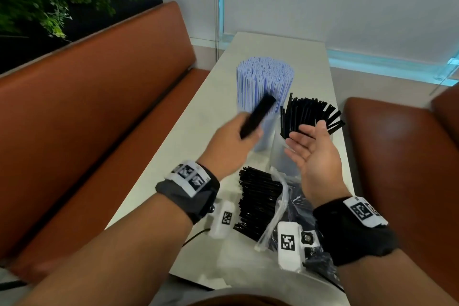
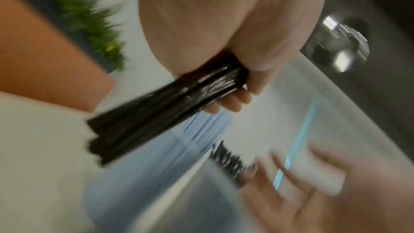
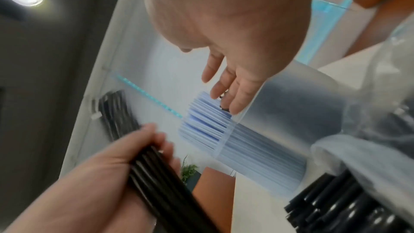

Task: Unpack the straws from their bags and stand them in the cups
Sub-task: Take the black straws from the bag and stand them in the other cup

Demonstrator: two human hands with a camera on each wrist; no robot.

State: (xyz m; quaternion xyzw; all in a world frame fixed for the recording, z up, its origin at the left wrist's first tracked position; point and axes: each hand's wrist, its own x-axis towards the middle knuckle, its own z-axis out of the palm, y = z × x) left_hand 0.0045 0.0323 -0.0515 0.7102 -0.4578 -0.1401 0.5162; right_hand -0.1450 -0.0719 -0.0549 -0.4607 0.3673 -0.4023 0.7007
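Above the table, a bundle of black straws was gripped by the left hand, while the right hand was held open-palmed before the black-straw cup.

Far table: bare behind the cups.
Middle: white-blue straws and black straws stand close together.
Near edge: clear bag with black straws lies across.

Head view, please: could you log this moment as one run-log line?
left hand: holds black straw bundle | right hand: open, palm up | black-straw cup: part filled | bag: straws remain
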